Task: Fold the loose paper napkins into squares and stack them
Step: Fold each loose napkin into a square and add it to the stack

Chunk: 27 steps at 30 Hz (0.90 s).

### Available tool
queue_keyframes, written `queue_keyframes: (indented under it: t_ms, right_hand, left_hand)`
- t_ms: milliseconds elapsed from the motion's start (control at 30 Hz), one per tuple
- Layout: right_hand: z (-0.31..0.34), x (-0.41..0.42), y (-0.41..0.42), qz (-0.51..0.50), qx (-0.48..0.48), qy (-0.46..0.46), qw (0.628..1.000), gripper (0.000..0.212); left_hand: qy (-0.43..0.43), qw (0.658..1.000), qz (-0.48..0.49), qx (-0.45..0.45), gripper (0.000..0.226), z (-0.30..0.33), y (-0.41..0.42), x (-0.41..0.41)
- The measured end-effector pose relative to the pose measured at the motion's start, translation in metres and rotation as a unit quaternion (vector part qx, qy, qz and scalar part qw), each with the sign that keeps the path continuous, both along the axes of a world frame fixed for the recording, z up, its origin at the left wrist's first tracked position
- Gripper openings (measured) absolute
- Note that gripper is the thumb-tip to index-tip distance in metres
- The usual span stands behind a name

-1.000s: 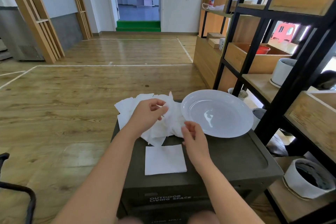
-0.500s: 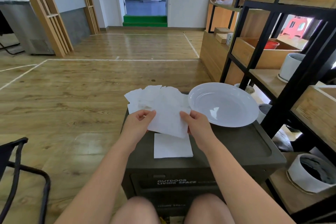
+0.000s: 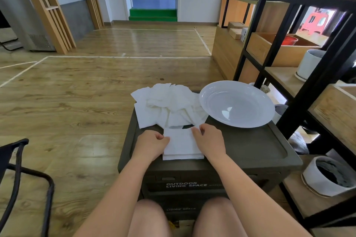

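Two hands are laid on a folded napkin (image 3: pixel 182 143) near the front of the dark box lid (image 3: pixel 250 148): the left hand (image 3: pixel 151 143) is pressed against its left edge with fingers curled, the right hand (image 3: pixel 210 140) pinches its far right corner. At least one more folded square is seen beneath it; the exact count cannot be told. One loose napkin pile (image 3: pixel 167 106) lies behind, its sheets too overlapped to count. One white plate (image 3: pixel 237 104) sits to the right, touching the pile.
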State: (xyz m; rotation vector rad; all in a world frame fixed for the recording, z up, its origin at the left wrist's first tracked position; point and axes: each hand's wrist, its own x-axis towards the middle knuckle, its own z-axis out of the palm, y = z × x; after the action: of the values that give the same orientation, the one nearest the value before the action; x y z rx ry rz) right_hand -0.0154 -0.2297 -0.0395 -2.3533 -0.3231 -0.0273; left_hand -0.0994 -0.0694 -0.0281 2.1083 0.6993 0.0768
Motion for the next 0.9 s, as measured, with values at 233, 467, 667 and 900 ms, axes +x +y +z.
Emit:
queue_keyframes:
  t_ms: [233, 467, 667, 900]
  right_hand:
    - [-0.005, -0.003, -0.002, -0.001, -0.042, -0.013, 0.999, 0.033]
    - [-0.007, -0.007, 0.0, -0.003, -0.084, -0.033, 0.996, 0.029]
    - [-0.008, -0.011, 0.005, 0.007, -0.184, -0.056, 0.981, 0.026]
    - [-0.013, -0.013, 0.008, 0.049, -0.186, -0.154, 0.969, 0.026]
  left_hand:
    - [0.027, 0.999, 0.01, 0.017, 0.019, -0.002, 0.002, -0.002]
    - [0.037, 0.998, 0.013, 0.043, 0.018, -0.004, 0.002, -0.002]
    - [0.057, 0.994, 0.021, 0.093, 0.017, -0.007, -0.002, -0.001]
    - [-0.09, 0.973, -0.047, 0.207, 0.03, -0.01, -0.008, -0.001]
